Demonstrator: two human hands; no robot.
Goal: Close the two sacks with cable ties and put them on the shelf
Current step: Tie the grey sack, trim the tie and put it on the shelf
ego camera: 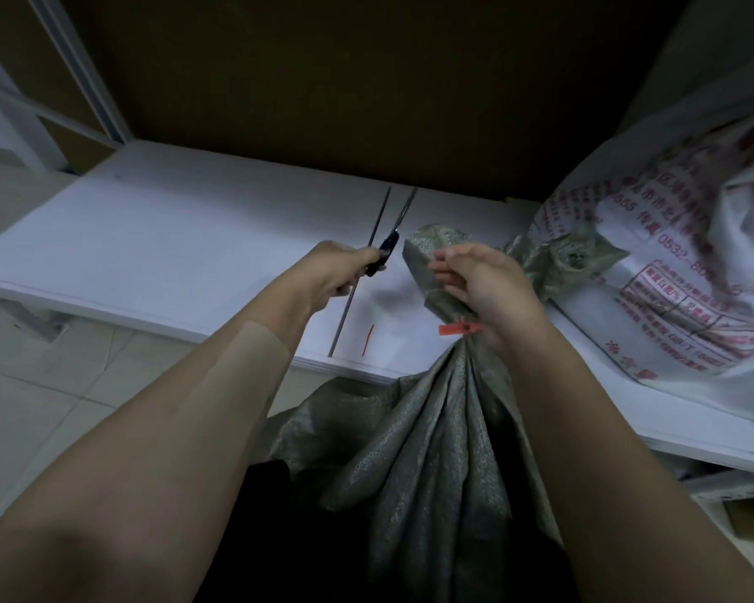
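Note:
A grey-green woven sack [432, 450] stands on the floor against the front edge of the white shelf [170, 237]. Its neck is gathered, with a red cable tie [458, 329] cinched around it. My right hand [479, 285] grips the bunched top of the sack just above the tie. My left hand [340, 272] is closed on dark-handled scissors [392, 237], blades pointing away over the shelf, left of the sack top. A white sack with red print [680, 272] lies on the shelf at the right, a grey-green bunched top [566, 254] showing beside it.
A short red strip [369, 337] lies on the shelf near its front edge. A dark seam [345, 315] runs across the shelf board. Brown backing stands behind the shelf. Tiled floor lies at the left, with a white upright post at the far left.

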